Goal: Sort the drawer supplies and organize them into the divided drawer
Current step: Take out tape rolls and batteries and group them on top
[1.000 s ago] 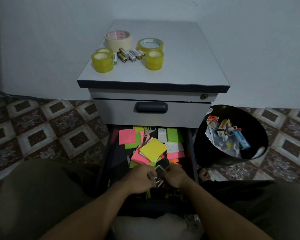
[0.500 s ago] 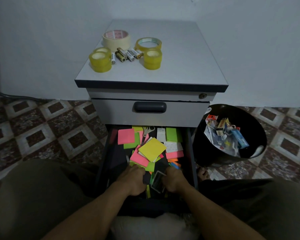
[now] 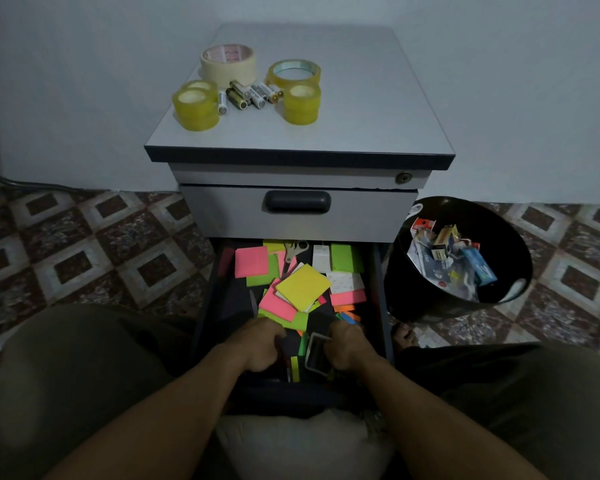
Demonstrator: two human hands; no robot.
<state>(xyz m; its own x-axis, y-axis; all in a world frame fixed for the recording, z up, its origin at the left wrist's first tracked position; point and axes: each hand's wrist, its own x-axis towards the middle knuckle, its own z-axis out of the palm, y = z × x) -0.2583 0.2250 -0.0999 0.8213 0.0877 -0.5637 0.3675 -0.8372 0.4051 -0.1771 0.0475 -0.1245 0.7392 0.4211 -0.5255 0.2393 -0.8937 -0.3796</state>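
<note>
Right hand [image 3: 349,346] grips case [image 3: 316,355] in drawer [image 3: 379,289]; left hand [image 3: 262,344] curled, can't tell if holding anything.

The fingers of the left hand [image 3: 262,344] and right hand [image 3: 349,346] curl out of sight in the drawer [image 3: 377,278].

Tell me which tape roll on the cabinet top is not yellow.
The cream masking tape roll at the back left of the cabinet top. The flat ring beside it and the smaller rolls in front are all translucent yellow.
</note>
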